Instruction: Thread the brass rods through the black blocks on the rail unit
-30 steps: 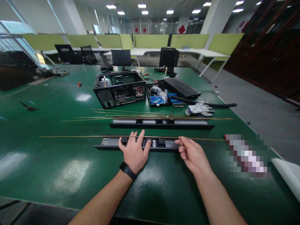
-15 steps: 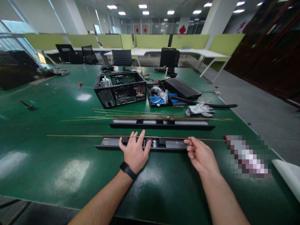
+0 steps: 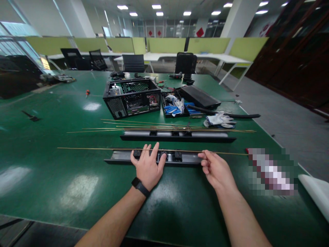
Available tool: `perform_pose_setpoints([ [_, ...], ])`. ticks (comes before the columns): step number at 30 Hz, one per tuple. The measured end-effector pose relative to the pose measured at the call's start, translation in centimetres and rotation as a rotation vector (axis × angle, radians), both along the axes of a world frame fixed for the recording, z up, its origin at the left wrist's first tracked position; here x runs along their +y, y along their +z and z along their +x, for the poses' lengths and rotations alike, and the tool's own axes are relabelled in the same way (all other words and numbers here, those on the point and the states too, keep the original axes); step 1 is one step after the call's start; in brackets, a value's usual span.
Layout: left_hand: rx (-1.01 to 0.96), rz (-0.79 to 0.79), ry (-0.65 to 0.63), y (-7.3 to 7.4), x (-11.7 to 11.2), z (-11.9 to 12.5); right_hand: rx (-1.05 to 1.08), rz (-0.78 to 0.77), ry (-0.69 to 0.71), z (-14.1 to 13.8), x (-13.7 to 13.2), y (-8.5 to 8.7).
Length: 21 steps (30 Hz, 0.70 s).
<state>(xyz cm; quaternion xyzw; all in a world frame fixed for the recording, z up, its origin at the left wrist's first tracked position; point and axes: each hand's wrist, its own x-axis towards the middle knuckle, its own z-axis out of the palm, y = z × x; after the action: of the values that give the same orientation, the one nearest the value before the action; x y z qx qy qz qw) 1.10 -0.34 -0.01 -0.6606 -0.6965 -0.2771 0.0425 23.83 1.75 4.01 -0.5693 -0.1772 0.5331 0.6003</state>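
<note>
The left hand (image 3: 147,168) lies flat and open, palm down, fingers spread across the black blocks at the middle of the near rail (image 3: 118,157); a dark wristband (image 3: 140,187) sits on that wrist. The right hand (image 3: 216,168) is closed in a pinch, thumb and fingertips clamped on the brass rod (image 3: 102,149) just past the right end of the near rail. The two hands are apart, with the right portion of the rail between them. The brass rod is thin and straight. Its long axis runs left to right, parallel to the near rail and along the rail's far edge, and it passes at the left fingertips. It overhangs the rail at both ends, far more to the left than to the right. The right hand is the only one gripping it; the left hand is nearer to its midpoint. Whether the rod rests on the blocks or is lifted just clear of them cannot be determined. Farther out on the green surface (image 3: 64,192) lie a second rail (image 3: 177,137) and a loose bundle of rods (image 3: 144,125), all parallel to the first. Beyond them stand an open computer case (image 3: 132,96) and, to its right, a tray of gloves (image 3: 174,104) and a pair of white gloves (image 3: 218,120).
</note>
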Motion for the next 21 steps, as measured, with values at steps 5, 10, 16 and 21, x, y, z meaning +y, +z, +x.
perform_pose_setpoints([
  [5, 0.002, 0.002, -0.002, 0.0, 0.0, 0.0, -0.001, -0.011, -0.092, 1.7, 0.2, 0.0],
  [10, 0.0, 0.003, -0.002, 0.0, 0.0, 0.0, 0.01, -0.03, -0.104, 2.1, 0.1, -0.1],
  [16, -0.007, -0.004, -0.003, 0.0, 0.0, 0.1, 0.002, -0.033, 0.002, 0.6, -0.1, 0.1],
  [21, -0.009, 0.004, -0.009, -0.1, 0.0, 0.0, 0.006, -0.027, -0.01, 0.9, -0.1, 0.0],
])
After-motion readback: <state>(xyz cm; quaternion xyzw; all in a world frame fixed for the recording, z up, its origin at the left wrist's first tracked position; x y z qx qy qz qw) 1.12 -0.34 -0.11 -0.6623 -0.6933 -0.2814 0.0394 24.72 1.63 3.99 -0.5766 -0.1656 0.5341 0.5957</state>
